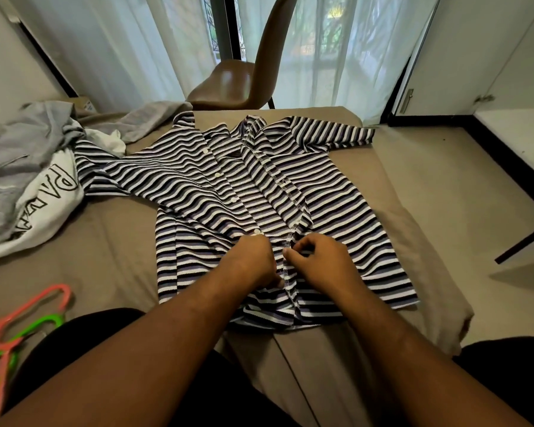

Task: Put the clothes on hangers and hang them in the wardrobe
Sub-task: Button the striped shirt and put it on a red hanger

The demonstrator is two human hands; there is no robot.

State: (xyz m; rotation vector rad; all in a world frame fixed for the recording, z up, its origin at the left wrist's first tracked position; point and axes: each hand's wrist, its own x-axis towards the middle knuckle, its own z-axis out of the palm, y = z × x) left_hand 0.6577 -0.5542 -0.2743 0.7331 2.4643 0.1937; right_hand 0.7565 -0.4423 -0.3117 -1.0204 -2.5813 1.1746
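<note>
A black, white and purple striped button-up shirt lies spread flat on the beige bed, collar away from me, front partly open. My left hand pinches the left placket near the bottom, just below a white button. My right hand pinches the right placket edge beside it. Both hands meet at the shirt's lower middle. Pink and green plastic hangers lie on the bed at my near left.
A grey garment and a white printed garment are heaped on the bed's left side. A brown chair stands past the bed before sheer curtains. White cabinet doors rise at the right.
</note>
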